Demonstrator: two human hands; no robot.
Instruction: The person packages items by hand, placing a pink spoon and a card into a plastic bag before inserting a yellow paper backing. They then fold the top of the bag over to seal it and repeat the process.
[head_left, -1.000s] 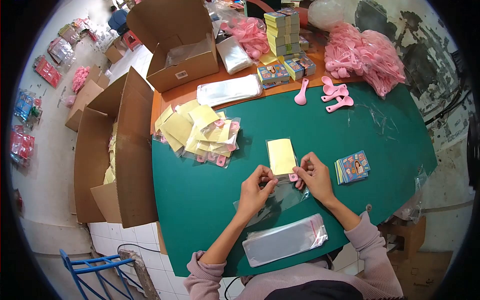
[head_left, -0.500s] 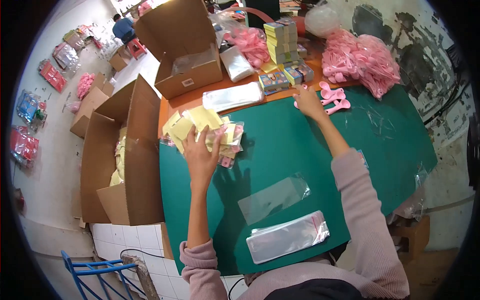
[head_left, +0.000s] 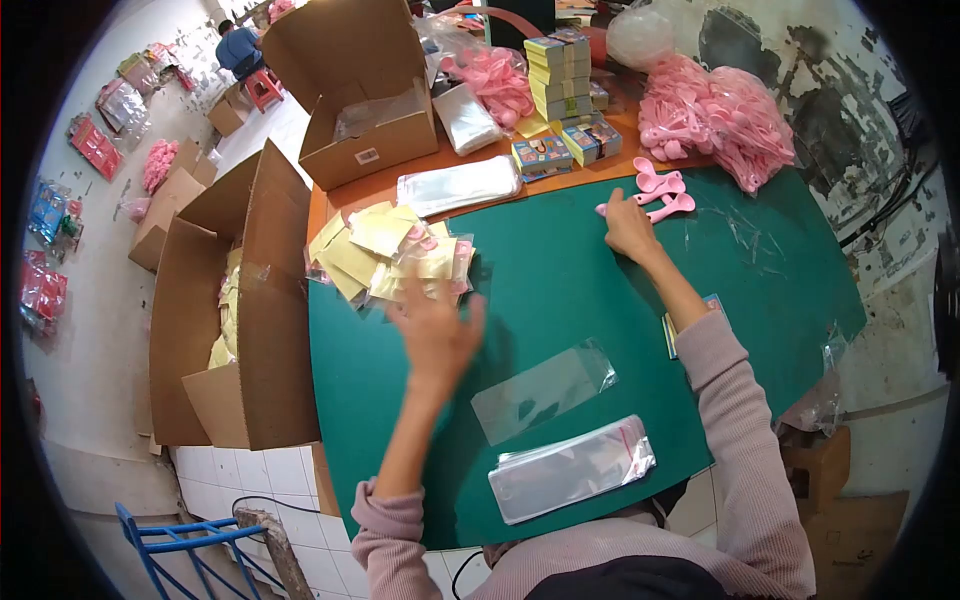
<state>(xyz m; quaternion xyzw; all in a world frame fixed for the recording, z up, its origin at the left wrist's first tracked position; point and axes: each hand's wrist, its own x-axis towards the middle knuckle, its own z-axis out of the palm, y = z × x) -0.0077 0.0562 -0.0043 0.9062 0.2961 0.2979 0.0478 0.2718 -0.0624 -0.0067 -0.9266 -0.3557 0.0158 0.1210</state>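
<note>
My left hand, smeared by motion, hovers over the green mat just below a heap of clear packets with yellow cards. Its thumb stands apart from the fingers and I see nothing in it. Farther right, my right hand has its fingers closed on a pink spoon, mostly hidden by the hand. Beside those fingers lie several loose pink scoop spoons. Between my arms are a single clear plastic sleeve and, nearer to me, a stack of clear sleeves.
Stacked card bundles and bagged pink spoons stand at the back. An open carton sits back left; a larger carton with yellow-card packets adjoins the table's left edge. Small cards lie partly under my right forearm. A person sits far off.
My left hand has come off the yellow-card packets and moved toward me and slightly right. My right hand has drawn slightly nearer, its fingers now bent by the spoons.
</note>
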